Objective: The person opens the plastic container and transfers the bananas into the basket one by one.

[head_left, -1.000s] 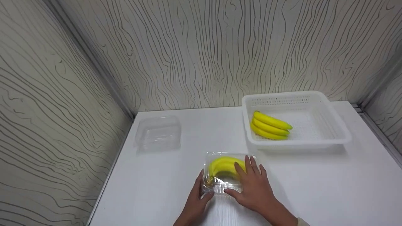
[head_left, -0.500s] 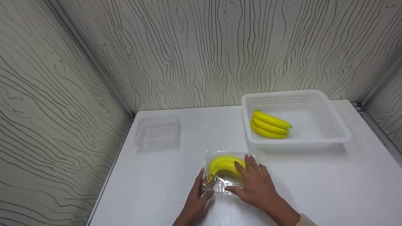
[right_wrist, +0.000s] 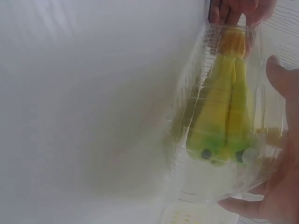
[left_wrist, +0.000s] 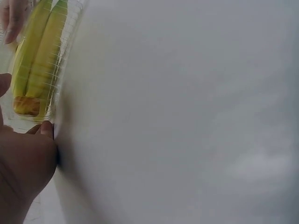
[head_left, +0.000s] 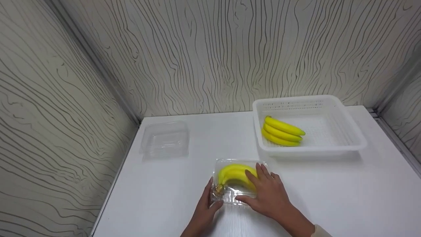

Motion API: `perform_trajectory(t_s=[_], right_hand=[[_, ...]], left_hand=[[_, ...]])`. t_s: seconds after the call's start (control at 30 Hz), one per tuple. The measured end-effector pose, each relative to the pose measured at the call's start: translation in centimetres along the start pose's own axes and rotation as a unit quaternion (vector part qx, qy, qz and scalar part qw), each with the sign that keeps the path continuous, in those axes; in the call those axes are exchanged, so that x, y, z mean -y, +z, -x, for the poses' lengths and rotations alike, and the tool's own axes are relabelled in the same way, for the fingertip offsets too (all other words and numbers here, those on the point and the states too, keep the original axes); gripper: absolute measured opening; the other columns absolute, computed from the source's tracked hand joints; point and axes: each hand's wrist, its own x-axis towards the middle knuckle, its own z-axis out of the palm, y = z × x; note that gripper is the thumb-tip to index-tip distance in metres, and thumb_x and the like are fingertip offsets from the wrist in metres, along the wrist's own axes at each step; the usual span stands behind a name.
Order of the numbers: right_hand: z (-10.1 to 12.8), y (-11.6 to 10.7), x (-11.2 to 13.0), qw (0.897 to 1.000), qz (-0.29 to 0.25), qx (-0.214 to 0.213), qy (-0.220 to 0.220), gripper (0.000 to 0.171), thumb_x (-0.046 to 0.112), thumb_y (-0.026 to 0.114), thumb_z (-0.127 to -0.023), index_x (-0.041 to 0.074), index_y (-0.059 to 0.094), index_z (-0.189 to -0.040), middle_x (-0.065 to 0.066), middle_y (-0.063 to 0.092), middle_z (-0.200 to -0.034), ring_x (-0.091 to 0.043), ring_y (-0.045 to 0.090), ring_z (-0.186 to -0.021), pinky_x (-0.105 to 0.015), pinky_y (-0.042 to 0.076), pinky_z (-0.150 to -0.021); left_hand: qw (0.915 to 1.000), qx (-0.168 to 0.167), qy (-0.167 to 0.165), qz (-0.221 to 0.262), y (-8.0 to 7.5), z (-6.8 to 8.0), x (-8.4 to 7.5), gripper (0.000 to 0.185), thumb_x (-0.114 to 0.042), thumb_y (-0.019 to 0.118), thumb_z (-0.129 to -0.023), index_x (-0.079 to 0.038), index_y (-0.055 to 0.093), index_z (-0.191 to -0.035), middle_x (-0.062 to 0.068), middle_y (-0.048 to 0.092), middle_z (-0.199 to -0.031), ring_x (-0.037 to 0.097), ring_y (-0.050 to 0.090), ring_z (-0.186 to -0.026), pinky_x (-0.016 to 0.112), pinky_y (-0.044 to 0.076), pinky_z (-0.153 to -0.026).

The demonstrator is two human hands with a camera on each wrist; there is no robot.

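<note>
One transparent box (head_left: 228, 197) held between two hands: gripped at its near-left corner by the left hand (head_left: 206, 209), with fingers and thumb bent around the plastic, and pressed from above on its right part by the right hand (head_left: 269, 197), fingers extended across the top rather than wrapped around. Probably braced on one side and weighed down on the other to stop sliding and keep the top down; cannot tell whether fastened. Inside the box, between both grips, banana bunch (head_left: 235, 170) lying lengthwise, likely to suit the longer dimension, stem end just beside the left hand, tips toward the right. Beyond the box and to its right, white basket (head_left: 314, 149) with another bunch (head_left: 283, 132) inside; beyond and to its left, second container (head_left: 164, 140), perhaps set aside for working room.
</note>
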Motion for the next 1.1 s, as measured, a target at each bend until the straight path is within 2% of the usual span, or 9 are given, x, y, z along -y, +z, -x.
perform_trajectory(t_s=[0.23, 0.7, 0.97, 1.1], right_hand=[[-0.28, -0.27, 0.00, 1.000, -0.007, 0.019, 0.004, 0.095, 0.092, 0.063, -0.079, 0.020, 0.071, -0.141, -0.027, 0.062, -0.150, -0.046, 0.062, -0.139, -0.059, 0.058, -0.096], [-0.54, -0.62, -0.08, 1.000, 0.001, 0.004, -0.011, 0.094, 0.091, 0.066, -0.077, 0.020, 0.074, -0.137, -0.027, 0.068, -0.143, -0.045, 0.068, -0.132, -0.058, 0.064, -0.091], [-0.74, -0.67, -0.15, 1.000, 0.008, 0.008, -0.018, 0.093, 0.093, 0.064, -0.077, 0.022, 0.074, -0.136, -0.027, 0.069, -0.141, -0.046, 0.071, -0.127, -0.057, 0.066, -0.082], [-0.82, -0.75, -0.20, 1.000, 0.012, 0.019, -0.014, 0.094, 0.094, 0.062, -0.078, 0.023, 0.073, -0.138, -0.027, 0.069, -0.142, -0.046, 0.070, -0.128, -0.056, 0.066, -0.081]], left_hand=[[1.0000, -0.002, -0.002, 0.000, -0.06, -0.04, 0.11, 0.087, -0.031, 0.065, -0.104, -0.026, 0.014, -0.174, 0.014, 0.021, -0.180, 0.045, 0.033, -0.162, 0.069, 0.030, -0.129], [0.9998, -0.005, -0.015, 0.010, -0.04, -0.18, 0.26, 0.088, -0.025, 0.064, -0.102, -0.025, 0.013, -0.174, 0.016, 0.019, -0.180, 0.047, 0.029, -0.163, 0.065, 0.032, -0.129], [0.9999, 0.001, 0.000, 0.013, -0.12, 0.04, 0.30, 0.087, -0.024, 0.063, -0.103, -0.024, 0.013, -0.174, 0.017, 0.018, -0.180, 0.046, 0.026, -0.164, 0.064, 0.029, -0.131], [0.9999, 0.002, -0.001, 0.011, -0.14, 0.06, 0.12, 0.088, -0.025, 0.064, -0.102, -0.024, 0.013, -0.174, 0.017, 0.018, -0.180, 0.046, 0.026, -0.164, 0.065, 0.029, -0.131]])
